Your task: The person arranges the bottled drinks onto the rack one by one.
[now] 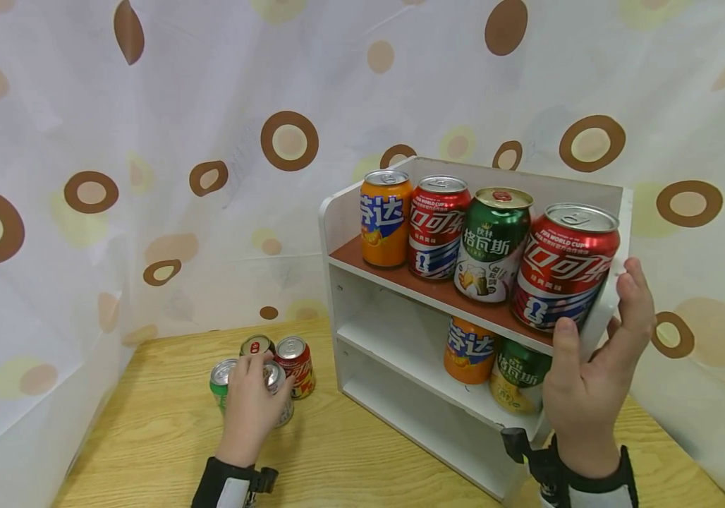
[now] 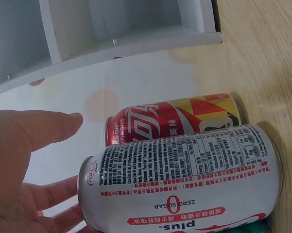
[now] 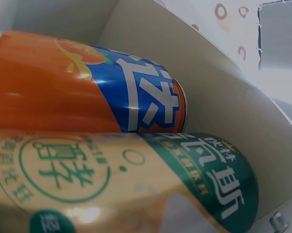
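My left hand point(image 1: 251, 402) is over the cluster of cans on the table, its fingers at the top of a white Coca-Cola Plus can point(image 2: 184, 184). In the left wrist view the thumb stands straight, apart from that can. A red Coca-Cola can point(image 1: 299, 368) stands right beside it, with a green can point(image 1: 218, 388) and a gold-lidded can point(image 1: 256, 344) around the hand. My right hand point(image 1: 597, 381) lies against the right side of a white three-tier shelf point(image 1: 394, 339), thumb raised near a red cola can point(image 1: 565, 268); its fingers look extended and hold no can.
On the top tier stand an orange Fanta can point(image 1: 386, 222), another red cola can point(image 1: 439, 229) and a green kvass can point(image 1: 492, 247). An orange can point(image 1: 469, 351) and a green-and-gold can point(image 1: 518, 377) share the middle tier. Patterned cloth point(image 1: 350, 85) hangs behind the wooden table point(image 1: 153, 409).
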The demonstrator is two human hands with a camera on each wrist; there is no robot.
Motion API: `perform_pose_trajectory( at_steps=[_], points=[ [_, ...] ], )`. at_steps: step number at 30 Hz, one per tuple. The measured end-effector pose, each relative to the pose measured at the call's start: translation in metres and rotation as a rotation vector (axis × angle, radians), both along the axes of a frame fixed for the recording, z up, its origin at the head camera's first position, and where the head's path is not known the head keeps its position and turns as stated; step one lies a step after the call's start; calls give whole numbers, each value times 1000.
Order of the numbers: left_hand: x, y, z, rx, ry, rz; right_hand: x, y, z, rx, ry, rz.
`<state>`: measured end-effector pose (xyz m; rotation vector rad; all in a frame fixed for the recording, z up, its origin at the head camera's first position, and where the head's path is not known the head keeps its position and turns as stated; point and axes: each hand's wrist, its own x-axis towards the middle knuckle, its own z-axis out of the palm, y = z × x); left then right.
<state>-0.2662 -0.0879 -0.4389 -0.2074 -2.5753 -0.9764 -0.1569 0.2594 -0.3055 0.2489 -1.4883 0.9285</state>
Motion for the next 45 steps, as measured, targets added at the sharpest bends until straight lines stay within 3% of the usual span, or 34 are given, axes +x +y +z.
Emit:
perform_pose_trajectory(
  at_steps=[5, 9, 21, 29, 36, 45],
  points=[
    [-2, -1, -3, 7, -13, 12, 0, 1, 0, -1, -1, 0],
    [-3, -1, -7, -39, 2, 15, 0, 1, 0, 0, -2, 0],
    [-4, 5, -25, -256, 161, 40, 0, -1, 1, -9, 10, 10],
    [-5, 3, -30, -291, 220, 48, 0, -1, 1, -17, 7, 18],
    [-5, 3, -27, -273, 127, 17, 0, -1, 1, -13, 4, 19],
    [-3, 5, -25, -230, 76, 15, 0, -2, 1, -8, 3, 21]
  ],
)
